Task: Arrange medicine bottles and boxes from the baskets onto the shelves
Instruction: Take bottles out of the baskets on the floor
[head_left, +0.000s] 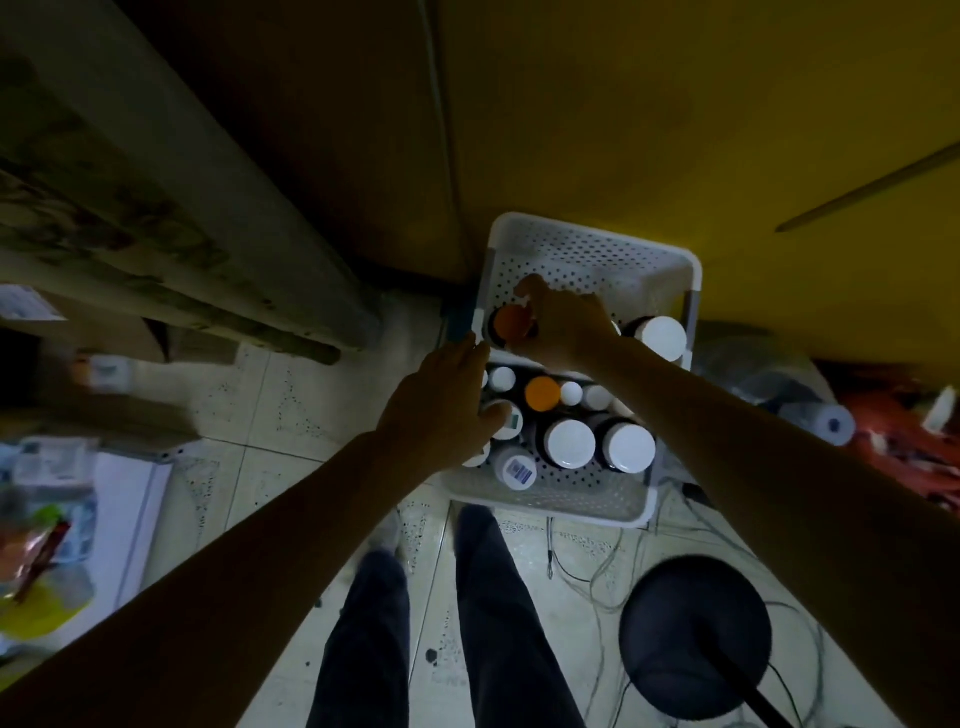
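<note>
**Right hand** (561, 325): reaches into the far basket (571, 249). Its fingers (530, 285) are curled over the orange-capped bottle (510, 322) and appear to pinch it at the cap, though dim light leaves the exact grip uncertain. The bottle stands upright in the basket's left corner, directly under these fingers.

**Large white-capped bottle** (661, 335): same basket, well to the right of the right-hand fingers and behind the wrist. It is upright and untouched.

**Left hand** (441, 410): lies over the left side of the near basket (561, 499). Its fingers (462, 353) are straight and pressed together, their tips at the rim where the two baskets meet. The thumb rests on a pale bottle (511, 418).

**Near basket contents**, all to the right of the left-hand fingers:
- Second orange cap (543, 393) among small white caps.
- Two broad white-capped jars (569, 443), side by side.
- One bottle on its side showing a barcode label (518, 470), just beside the left wrist.

**Setting**: both baskets sit on a tiled floor (260, 405). The person's trouser legs (483, 597) are below them, with loose cables (587, 571) and a dark round object (696, 639) to the right.
</note>
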